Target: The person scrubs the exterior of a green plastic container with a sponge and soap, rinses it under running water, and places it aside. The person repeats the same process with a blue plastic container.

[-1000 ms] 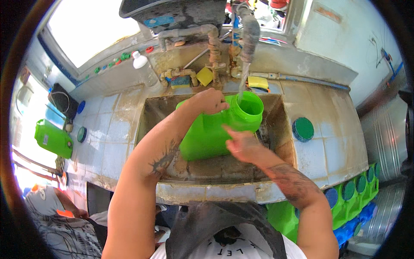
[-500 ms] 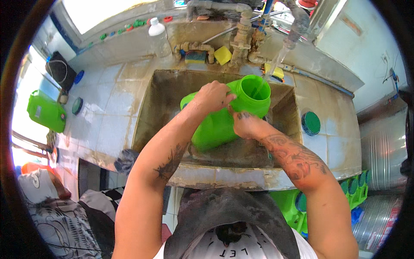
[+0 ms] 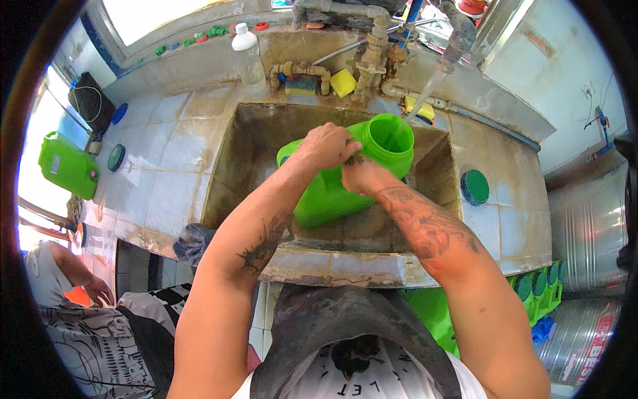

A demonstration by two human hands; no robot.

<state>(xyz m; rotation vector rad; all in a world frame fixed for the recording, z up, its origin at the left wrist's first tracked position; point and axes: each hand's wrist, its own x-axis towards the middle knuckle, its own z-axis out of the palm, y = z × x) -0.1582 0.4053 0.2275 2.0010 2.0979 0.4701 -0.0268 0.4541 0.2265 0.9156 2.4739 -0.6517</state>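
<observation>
A large green plastic jug (image 3: 330, 203) lies tilted in the stone sink (image 3: 256, 123), its wide open mouth toward the upper right. My left hand (image 3: 327, 146) is closed over the top of the jug, around its handle area. Close beside it, my right hand (image 3: 364, 177) is a fist pressed against the jug below the neck. Its fingers are curled out of sight, so whatever they may hold is hidden. Water (image 3: 430, 90) runs from a pipe spout (image 3: 452, 53) down into the jug's mouth.
Green lids (image 3: 474, 187) lie on the tiled counter. A second green jug (image 3: 69, 165), a clear bottle (image 3: 246, 56), yellow sponges (image 3: 343, 84) and a dark cloth (image 3: 193, 243) surround the sink. Several green jugs (image 3: 435, 312) stand below right. Another person (image 3: 86, 319) is at left.
My right hand has shifted left along the jug, closer to my left hand. The jug has moved slightly left and up in view. The other person's hand has come into sight.
</observation>
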